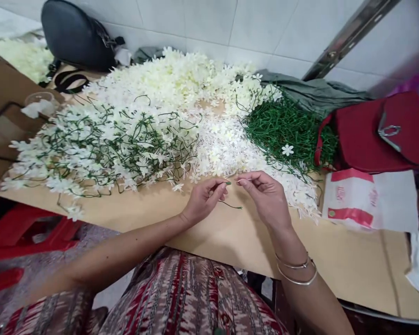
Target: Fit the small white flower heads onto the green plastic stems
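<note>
My left hand (pixel 203 199) pinches a green artificial flower stem (pixel 233 205), its tip poking out between thumb and forefinger and its thin tail hanging to the right. Facing it, my right hand (pixel 266 197) is closed in a pinch on a small, thin white piece, perhaps part of a flower; the fingers mostly hide it. A narrow gap separates the two hands' fingertips. Just beyond them lies a heap of white artificial flowers (pixel 218 144). A pile of loose green stems (pixel 282 123) is at the right, with one white flower (pixel 287 150) on top.
White flowers on green stems (pixel 125 144) are heaped at the left of the brown-covered table (pixel 209 237). A black bag (pixel 77 35) stands at the back left. A red bag (pixel 373 132) and a red-and-white packet (pixel 351 197) lie right. Below left is a red stool (pixel 31 232).
</note>
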Demonstrator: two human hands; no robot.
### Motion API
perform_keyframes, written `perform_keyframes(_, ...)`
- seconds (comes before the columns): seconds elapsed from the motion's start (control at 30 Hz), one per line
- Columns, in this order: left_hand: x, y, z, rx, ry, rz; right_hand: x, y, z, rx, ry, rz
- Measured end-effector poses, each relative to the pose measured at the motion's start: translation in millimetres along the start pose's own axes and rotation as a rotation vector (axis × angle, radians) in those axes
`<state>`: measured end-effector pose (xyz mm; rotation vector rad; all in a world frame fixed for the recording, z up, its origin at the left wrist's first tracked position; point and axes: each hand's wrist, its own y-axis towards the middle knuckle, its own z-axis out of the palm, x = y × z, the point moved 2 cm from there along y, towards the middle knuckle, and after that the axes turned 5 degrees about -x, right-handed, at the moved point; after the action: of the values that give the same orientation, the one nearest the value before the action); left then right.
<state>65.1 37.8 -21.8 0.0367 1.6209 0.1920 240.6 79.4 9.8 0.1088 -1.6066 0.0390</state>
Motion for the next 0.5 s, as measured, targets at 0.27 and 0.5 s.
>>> perform_keyframes(0.27,3.2,-4.6,-0.6,-0.102,0.028,-0.003,-26.0,-6.7,-0.4,-0.139,0.099,0.106)
perform_keyframes(0.5,-0.3,-2.7,-7.2,-0.008,0.149,0.096,-19.1,-4.0,11.9,-0.128,0.074,-0.033)
